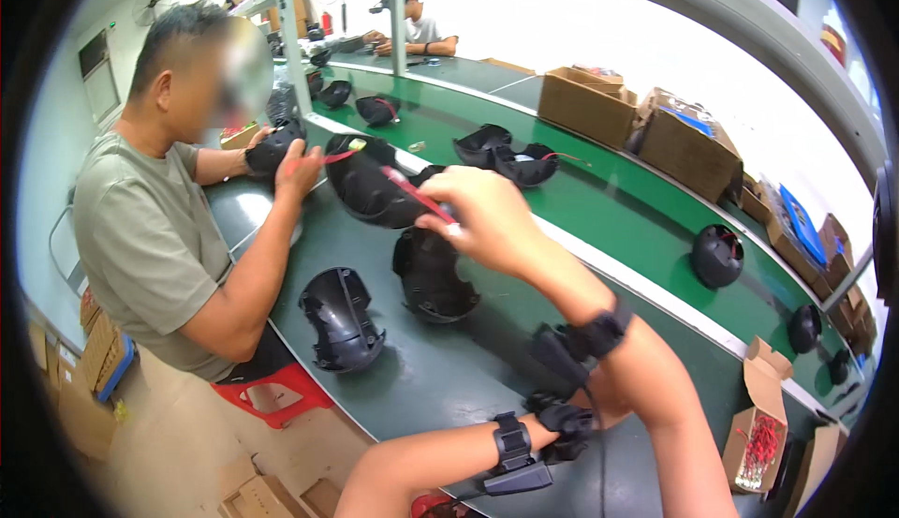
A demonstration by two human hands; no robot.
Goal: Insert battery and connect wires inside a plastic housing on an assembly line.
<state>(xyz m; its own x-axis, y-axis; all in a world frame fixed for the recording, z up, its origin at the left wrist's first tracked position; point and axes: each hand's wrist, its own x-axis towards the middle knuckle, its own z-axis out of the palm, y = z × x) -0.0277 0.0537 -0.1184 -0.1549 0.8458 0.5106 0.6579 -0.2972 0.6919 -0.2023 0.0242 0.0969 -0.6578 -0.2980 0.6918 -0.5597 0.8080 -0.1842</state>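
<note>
Red strip (423, 199) pinched in your right hand (492, 220) slants toward the black shell (361, 190), your left hand (608, 400) farther off, grip unclear.

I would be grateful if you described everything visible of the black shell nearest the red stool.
The black shell is a curved, slightly shiny piece, apparently plastic, with raised ridges and notched, tabbed edges. Touching only the dark green bench, it lies near the bench's edge, left of another black shell.
</note>
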